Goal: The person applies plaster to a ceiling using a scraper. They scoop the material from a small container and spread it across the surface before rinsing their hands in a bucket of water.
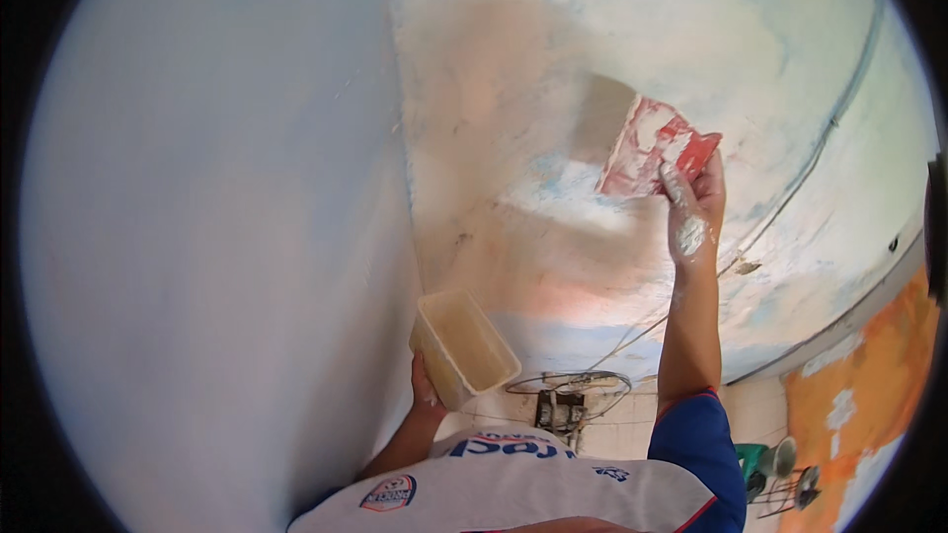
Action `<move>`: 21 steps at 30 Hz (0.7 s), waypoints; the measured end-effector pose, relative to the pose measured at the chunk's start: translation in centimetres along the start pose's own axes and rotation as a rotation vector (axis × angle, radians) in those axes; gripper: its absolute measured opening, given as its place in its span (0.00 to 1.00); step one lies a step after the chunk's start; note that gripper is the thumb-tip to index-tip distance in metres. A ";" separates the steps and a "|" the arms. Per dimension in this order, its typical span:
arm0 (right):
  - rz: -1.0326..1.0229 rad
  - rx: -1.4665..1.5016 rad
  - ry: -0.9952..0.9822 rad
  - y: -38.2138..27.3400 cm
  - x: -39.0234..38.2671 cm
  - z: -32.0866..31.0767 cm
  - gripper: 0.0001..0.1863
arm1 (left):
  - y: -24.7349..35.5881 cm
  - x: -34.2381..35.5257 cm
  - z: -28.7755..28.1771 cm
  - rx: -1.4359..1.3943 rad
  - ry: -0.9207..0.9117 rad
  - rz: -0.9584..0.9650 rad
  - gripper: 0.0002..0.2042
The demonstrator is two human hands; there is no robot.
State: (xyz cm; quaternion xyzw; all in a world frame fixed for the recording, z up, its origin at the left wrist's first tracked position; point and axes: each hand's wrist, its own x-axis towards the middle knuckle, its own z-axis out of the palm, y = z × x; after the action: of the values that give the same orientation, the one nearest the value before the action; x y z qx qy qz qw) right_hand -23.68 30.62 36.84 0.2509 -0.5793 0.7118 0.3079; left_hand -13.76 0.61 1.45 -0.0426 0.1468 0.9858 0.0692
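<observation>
My right hand [694,199], smeared with white paste, is raised at the wall and closed round a red putty knife [660,146] with a wide blade. White filler coats much of the blade, whose edge points left towards the patchy wall [553,207]. Whether that edge touches the wall I cannot tell. Lower down, my left hand [426,385] grips the side of a pale rectangular plastic tub [466,345]. The tub is tilted with its mouth facing up and right; pale residue lines its inside.
A smooth pale wall [217,188] meets the patchy one at a corner left of centre. Cables [825,143] run down the right side to coiled wires and a dark electrical box [560,413]. An orange, patched wall [854,395] and a green object [752,459] lie at lower right.
</observation>
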 end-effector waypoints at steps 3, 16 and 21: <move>0.111 0.052 0.098 3.8 -2.8 -3.1 0.26 | -1.9 0.8 0.0 0.044 -0.031 -0.001 0.32; 0.704 0.349 0.126 10.1 -18.3 -9.7 0.27 | -10.3 -4.1 -0.3 -0.160 0.194 -0.145 0.34; 0.691 0.191 -0.003 14.2 -19.5 -13.8 0.22 | -13.6 -6.6 1.7 -0.095 0.256 0.024 0.33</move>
State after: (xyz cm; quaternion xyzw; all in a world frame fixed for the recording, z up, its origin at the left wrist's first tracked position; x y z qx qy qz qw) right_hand -20.71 39.30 10.60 0.0688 -0.5611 0.8245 0.0233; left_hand -5.32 13.16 -0.05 -0.1696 0.1079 0.9789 0.0359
